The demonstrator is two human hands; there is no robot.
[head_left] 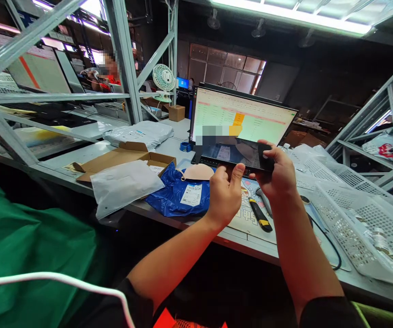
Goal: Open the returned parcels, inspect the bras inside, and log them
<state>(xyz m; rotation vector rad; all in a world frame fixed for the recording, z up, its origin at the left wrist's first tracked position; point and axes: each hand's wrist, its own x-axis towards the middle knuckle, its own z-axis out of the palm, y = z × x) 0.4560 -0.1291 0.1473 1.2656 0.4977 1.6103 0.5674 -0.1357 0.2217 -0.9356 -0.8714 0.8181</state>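
I hold a black phone (234,153) flat in front of an open laptop (240,119) whose screen shows a spreadsheet. My left hand (224,191) grips the phone's near left edge, thumb up against it. My right hand (280,175) wraps around the phone's right end. Both hands are raised above the desk edge. Below them lie a blue plastic mailer bag with a white label (179,193) and a yellow-and-black utility knife (259,215).
A grey mailer bag (123,184) rests on an open cardboard box (121,158) at left. White mesh baskets (363,223) stand at right. A green bag (28,246) fills the lower left. Metal rack posts (123,59) frame the desk. A person sits far back left.
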